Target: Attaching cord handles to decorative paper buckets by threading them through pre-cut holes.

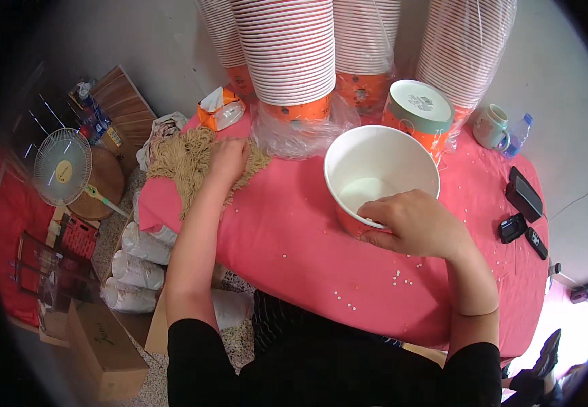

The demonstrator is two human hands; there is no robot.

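A large paper bucket point(395, 156), white inside and orange outside, stands upright and open on the pink-covered table point(267, 217). My right hand point(412, 220) grips its near rim, with the fingers over the edge and the thumb outside. Over to the left, my left hand point(229, 159) is closed on a heap of beige cords point(182, 159); its fingertips are partly buried in the strands. Just behind the open bucket sits an upturned orange bucket point(419, 112) with a greenish band, its white base facing up.
Tall stacks of nested paper buckets point(287, 54) in clear plastic line the back. An orange-and-white packet point(220, 108) lies beyond the cords. At right are a mug point(490, 127), a bottle point(519, 134) and a black phone-like device point(523, 193). Small white dots point(399, 275) lie near me.
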